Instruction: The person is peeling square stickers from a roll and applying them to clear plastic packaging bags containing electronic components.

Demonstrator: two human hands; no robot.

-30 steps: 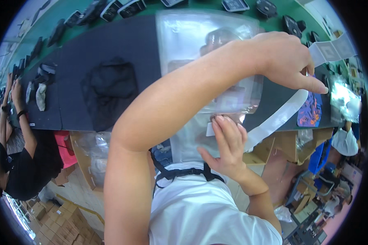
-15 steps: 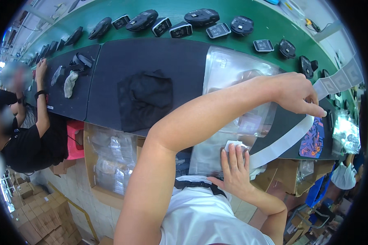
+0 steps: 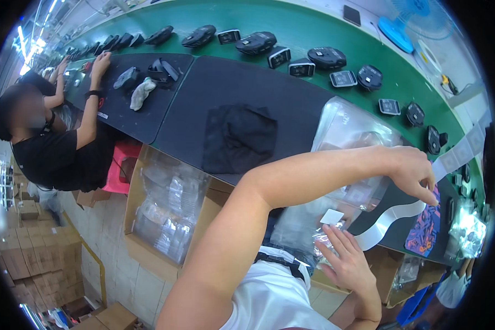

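Observation:
My left arm crosses over the table to the right. My left hand (image 3: 415,173) has its fingers curled and its thumb stretched along a strip of square labels (image 3: 390,220), which it appears to grip. The strip runs from the far right past this hand and loops down beside my right hand (image 3: 344,258). My right hand lies with fingers apart on clear plastic bags (image 3: 297,228) at the table's near edge. Just beyond its fingertips sits a white square label (image 3: 331,217) on the plastic. More clear bags (image 3: 333,124) lie stacked beyond my left forearm, which partly covers them.
A folded black cloth (image 3: 239,137) rests on the dark mat (image 3: 192,104). Black mice (image 3: 257,42) and small boxes (image 3: 344,78) line the green surface behind. An open carton of bags (image 3: 173,214) stands below the near edge. At left sits a co-worker (image 3: 60,154). A patterned pouch (image 3: 423,231) lies right.
The view has shifted, so the scene sits lower and farther right. My right hand's fingertips have slid back off the white label. The strip still hangs by my left hand.

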